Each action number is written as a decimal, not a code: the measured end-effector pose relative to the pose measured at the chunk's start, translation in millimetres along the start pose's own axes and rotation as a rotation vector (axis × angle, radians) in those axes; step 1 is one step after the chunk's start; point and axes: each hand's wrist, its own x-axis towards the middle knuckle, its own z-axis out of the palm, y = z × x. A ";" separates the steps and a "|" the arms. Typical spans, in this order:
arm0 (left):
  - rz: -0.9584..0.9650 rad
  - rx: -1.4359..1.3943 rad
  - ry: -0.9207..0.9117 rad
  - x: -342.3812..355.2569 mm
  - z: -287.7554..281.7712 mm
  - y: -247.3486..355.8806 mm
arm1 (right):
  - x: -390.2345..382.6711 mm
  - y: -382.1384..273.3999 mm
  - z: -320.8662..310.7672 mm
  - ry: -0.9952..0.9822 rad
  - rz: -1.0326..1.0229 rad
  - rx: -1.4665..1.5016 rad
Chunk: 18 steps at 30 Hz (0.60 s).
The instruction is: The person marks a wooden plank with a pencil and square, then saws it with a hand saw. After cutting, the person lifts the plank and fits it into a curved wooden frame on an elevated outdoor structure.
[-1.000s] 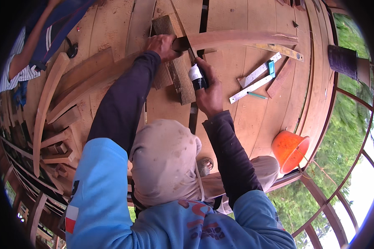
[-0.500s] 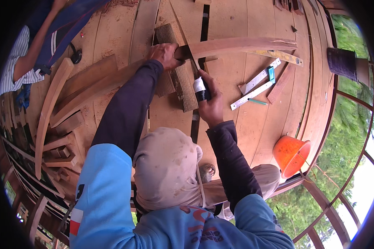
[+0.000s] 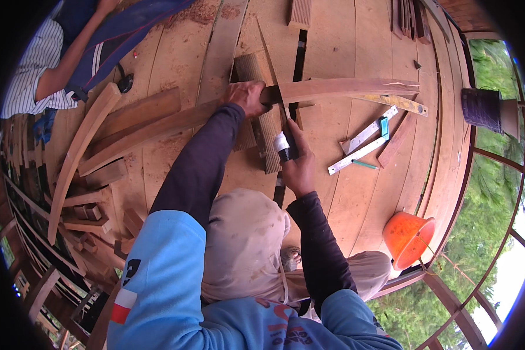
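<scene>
A long curved wooden beam [image 3: 356,87] lies across a thick grooved wood block [image 3: 268,153] on the plank floor. My left hand [image 3: 246,98] is closed around the beam, just left of the saw. With its fingers wrapped around the taped black-and-white handle, my right hand [image 3: 299,166] grips a handsaw [image 3: 272,67]. The blade crosses the beam at a steep angle and touches it, its far end pointing away from me. How deep the blade sits in the wood I cannot tell.
To the right lie a metal square [image 3: 361,153], a teal pencil [image 3: 364,165] and a yellow level [image 3: 391,102]. An orange bucket [image 3: 409,239] stands near the floor's edge. Curved pieces [image 3: 81,157] and offcuts are piled left. Another person's arm [image 3: 70,64] shows at upper left.
The whole view has shifted, so the scene sits lower and slightly right. Both hands keep their grips, and the saw has moved at most slightly toward me.
</scene>
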 end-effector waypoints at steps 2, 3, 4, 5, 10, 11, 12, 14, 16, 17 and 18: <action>0.005 0.009 0.015 1.1 4.7 -3.7 | 2.4 -8.1 -3.7 -0.003 -0.035 -0.077; 0.002 0.013 0.023 2.4 7.1 -7.7 | -7.4 -13.8 -9.4 -0.021 -0.035 -0.104; 0.001 0.017 0.033 1.5 8.8 -10.2 | -26.6 -21.4 -19.3 -0.038 -0.037 -0.132; 0.002 0.006 0.016 -0.9 10.0 -11.5 | -50.4 -25.3 -30.7 -0.051 -0.038 -0.159; -0.007 0.008 -0.056 -2.1 -2.3 -3.7 | -179.0 -39.2 -76.0 -0.023 0.128 -0.257; 0.004 0.015 -0.037 -1.6 0.5 -5.0 | -164.0 -32.6 -73.3 -0.022 0.113 -0.263; 0.012 0.024 -0.017 -0.8 4.3 -8.5 | -140.1 -28.4 -67.6 -0.024 0.095 -0.266; 0.052 0.008 0.040 0.2 14.2 -11.2 | -52.3 -23.8 -31.6 -0.004 -0.016 -0.155; 0.122 -0.048 0.124 7.1 22.9 -8.1 | 32.3 -17.4 -15.5 0.000 -0.106 -0.163; 0.117 -0.041 0.133 8.5 25.7 -16.3 | 40.8 -20.8 -12.3 -0.040 -0.015 -0.090; 0.105 -0.037 0.135 6.9 29.9 -27.4 | 23.9 -22.1 -3.1 -0.012 0.006 -0.087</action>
